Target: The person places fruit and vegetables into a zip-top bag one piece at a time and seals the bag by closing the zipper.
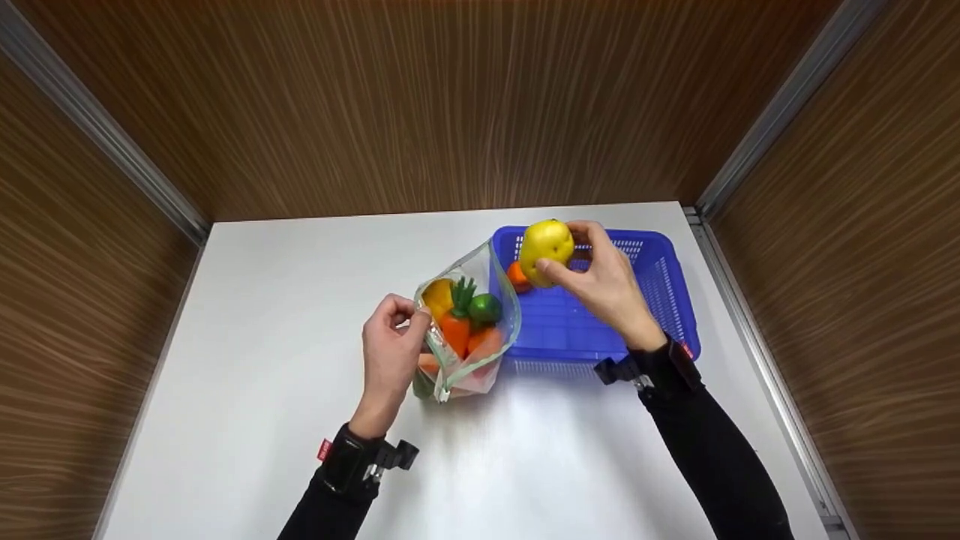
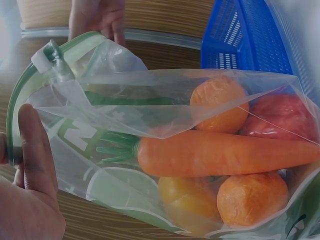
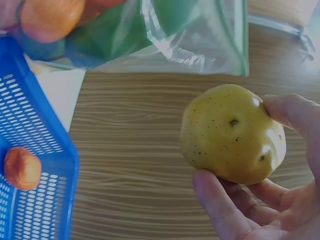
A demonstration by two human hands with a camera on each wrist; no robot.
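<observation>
My right hand [image 1: 611, 289] grips a yellow potato [image 1: 546, 251] above the blue basket [image 1: 660, 262]. The zip bag [image 1: 469, 330] gapes just to its left, its rim pinched by my left hand [image 1: 390, 352].

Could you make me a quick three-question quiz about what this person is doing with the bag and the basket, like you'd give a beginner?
1. True or false: the right hand holds a yellow potato above the blue basket.
2. Which hand pinches the rim of the clear zip bag? A) the left hand B) the right hand C) neither
3. Fill in: the one small thing lying in the basket is coloured ______.

Key:
1. True. The fingers and thumb curl round the potato, which is lifted over the basket's near-left corner.
2. A. The left hand keeps the bag's mouth open; a carrot and round orange pieces lie inside.
3. Orange.
</observation>
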